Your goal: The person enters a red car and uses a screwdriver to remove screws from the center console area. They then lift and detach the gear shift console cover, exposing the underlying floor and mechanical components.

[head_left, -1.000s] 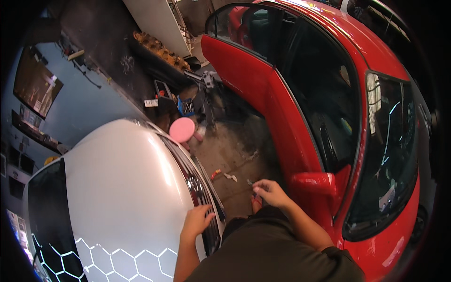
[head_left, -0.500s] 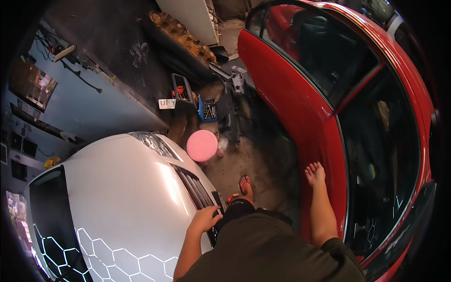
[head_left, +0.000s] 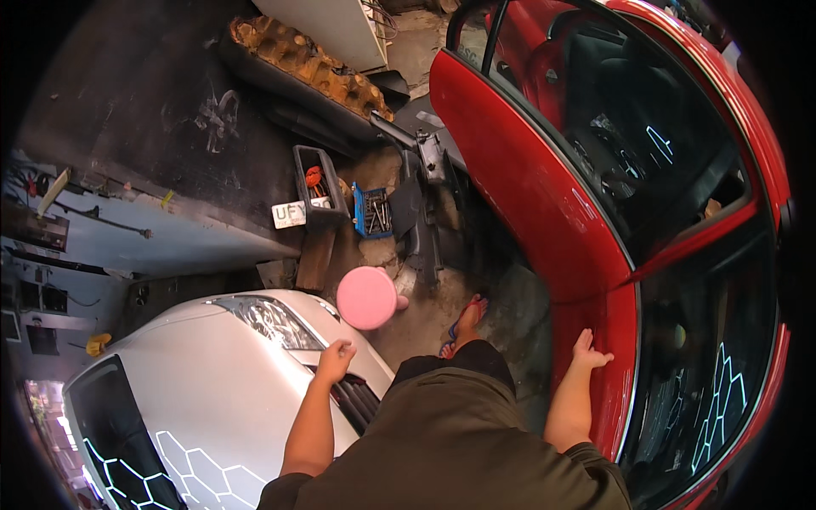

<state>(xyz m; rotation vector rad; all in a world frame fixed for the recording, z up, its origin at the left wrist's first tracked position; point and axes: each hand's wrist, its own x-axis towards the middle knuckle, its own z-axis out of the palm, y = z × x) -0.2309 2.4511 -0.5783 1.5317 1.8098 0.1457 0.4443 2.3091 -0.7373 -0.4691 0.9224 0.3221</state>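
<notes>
Head view: in a crowded garage, we look down on a person standing between a white car (head_left: pixel 221 374) and a red car (head_left: pixel 595 416), both arms held out to the sides. The left hand (head_left: pixel 335 361), its fingers loosely bent and no object visible in it, is over the white car's front end, beside the headlight (head_left: pixel 272 321) and near the dark slatted grille (head_left: pixel 355 399). The right hand (head_left: pixel 588 350), fingers extended and thumb out, is empty as far as we can see, against the red car's flank in our view; we cannot tell whether either palm touches paint.

Farther along that flank stretches a red side door (head_left: pixel 527 174). We judge it heavy and stiff, its glossy skin slippery and easily scratched, best held by the firm edge of its frame rather than the glass. The white bodywork looks rigid too, but we would keep pressure off the clear headlight lens and the thin grille slats.

Beyond the person's flip-flops (head_left: pixel 467 319) are a pink round stool (head_left: pixel 367 297) and a blue tray of metal tools (head_left: pixel 372 212).
</notes>
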